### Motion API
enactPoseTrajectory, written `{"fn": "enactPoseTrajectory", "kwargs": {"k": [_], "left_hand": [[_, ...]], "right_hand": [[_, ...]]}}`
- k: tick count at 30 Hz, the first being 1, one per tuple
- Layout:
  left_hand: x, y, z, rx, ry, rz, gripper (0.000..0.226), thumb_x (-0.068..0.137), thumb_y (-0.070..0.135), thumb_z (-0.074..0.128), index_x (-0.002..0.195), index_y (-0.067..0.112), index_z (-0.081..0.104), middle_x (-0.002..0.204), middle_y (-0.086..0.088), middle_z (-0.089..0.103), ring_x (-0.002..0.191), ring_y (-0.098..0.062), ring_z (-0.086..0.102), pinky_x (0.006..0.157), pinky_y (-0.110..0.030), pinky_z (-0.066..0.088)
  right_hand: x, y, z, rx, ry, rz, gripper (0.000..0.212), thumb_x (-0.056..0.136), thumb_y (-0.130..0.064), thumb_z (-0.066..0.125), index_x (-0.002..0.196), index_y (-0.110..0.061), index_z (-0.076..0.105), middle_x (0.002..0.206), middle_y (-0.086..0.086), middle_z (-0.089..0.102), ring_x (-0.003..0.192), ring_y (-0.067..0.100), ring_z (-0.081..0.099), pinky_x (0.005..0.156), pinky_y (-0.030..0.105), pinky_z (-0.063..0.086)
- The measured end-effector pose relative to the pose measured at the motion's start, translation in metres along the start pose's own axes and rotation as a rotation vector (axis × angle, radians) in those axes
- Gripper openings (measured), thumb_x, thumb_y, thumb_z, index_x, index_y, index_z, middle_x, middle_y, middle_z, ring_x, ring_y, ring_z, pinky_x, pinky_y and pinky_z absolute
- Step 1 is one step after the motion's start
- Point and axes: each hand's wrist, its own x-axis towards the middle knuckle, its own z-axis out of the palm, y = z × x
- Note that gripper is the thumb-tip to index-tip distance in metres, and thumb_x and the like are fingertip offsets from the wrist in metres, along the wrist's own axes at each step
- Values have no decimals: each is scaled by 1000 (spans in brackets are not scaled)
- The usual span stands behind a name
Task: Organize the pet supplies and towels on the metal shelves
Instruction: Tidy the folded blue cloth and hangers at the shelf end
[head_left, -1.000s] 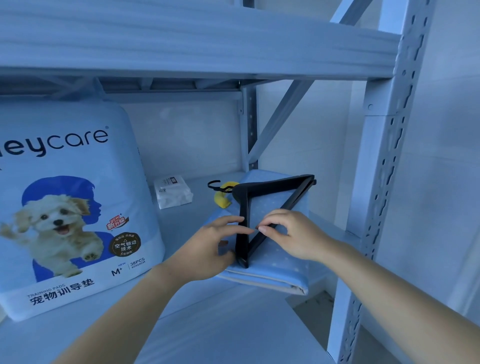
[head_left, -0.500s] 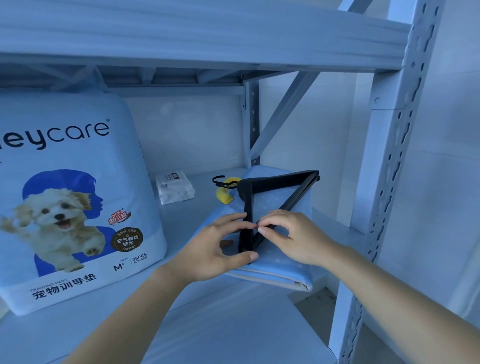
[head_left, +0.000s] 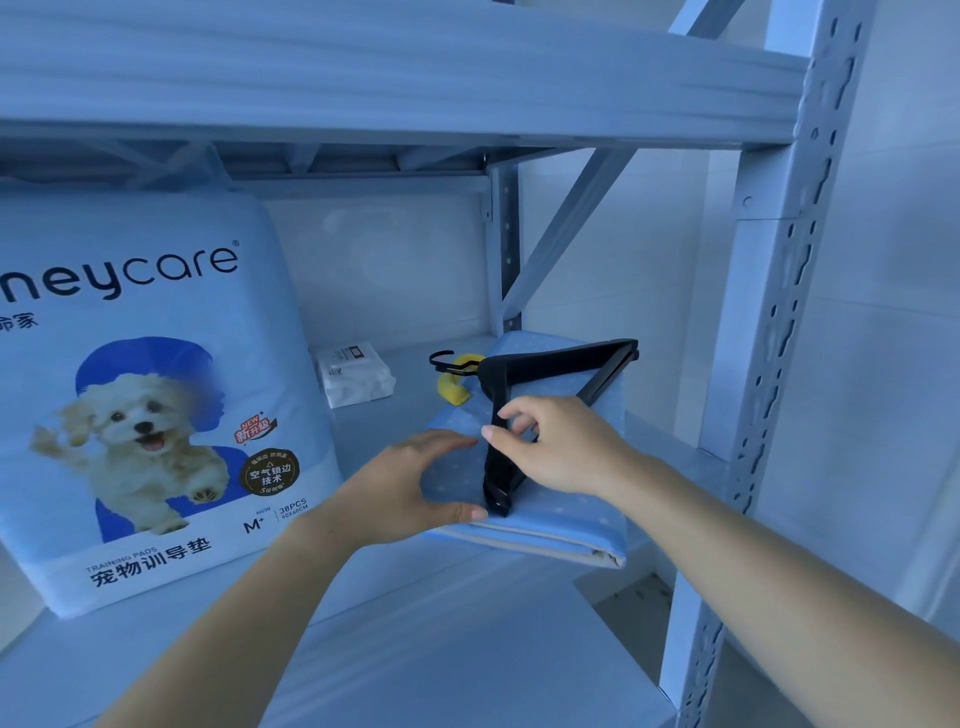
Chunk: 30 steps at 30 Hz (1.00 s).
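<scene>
While the training pad pack (head_left: 156, 395) stands on the metal shelf (head_left: 441, 639) at left, the folded blue towel (head_left: 561, 514) is touched by the spread left hand (head_left: 410, 488); the black hanger (head_left: 540, 410) atop it is pinched by the right hand (head_left: 561, 441).

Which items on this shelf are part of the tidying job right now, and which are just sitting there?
In hand: black hanger, pinched by right hand; folded blue cloth under it, steadied by left hand.

Idle: training pad bag, white packet, yellow item.
</scene>
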Motion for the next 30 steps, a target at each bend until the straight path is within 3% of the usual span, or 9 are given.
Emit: {"fn": "enactPoseTrajectory", "kwargs": {"k": [3,8,13,23,30], "left_hand": [[1,-7,3,84,-55,-39,105,48,93,43,137,38,39,143,21,36,133,0,29,109,-20,26],[-8,-8,16,141,-3,-81,112,46,98,26,139,37,38,150,15,28,139,-3,20,109,-20,19],[-8,2,17,202,15,-93,73,76,66,56,139,35,39,150,13,28,139,-5,22,109,-19,19],[-9,24,23,238,11,-163,73,75,67,56,139,34,40,149,12,31,137,-7,26,109,-21,21],[-9,54,37,232,51,-267,74,75,65,60,138,32,42,148,12,34,137,-7,27,110,-21,19]], "right_hand": [[-5,-4,4,-49,-27,16,56,85,-60,49,129,-24,51,126,-7,56,119,13,50,94,28,42],[-21,7,10,25,8,-48,52,87,-53,53,128,-22,52,133,-11,48,125,5,42,96,17,31],[-26,11,7,88,14,-29,48,86,-52,55,127,-26,54,131,-15,49,123,2,42,95,18,33],[-29,29,-3,150,-32,-35,47,85,-52,57,125,-29,54,133,-18,48,125,1,41,101,22,35],[-30,47,-18,151,-72,-96,47,87,-46,57,127,-22,55,134,-14,48,126,2,41,100,17,30]]}}
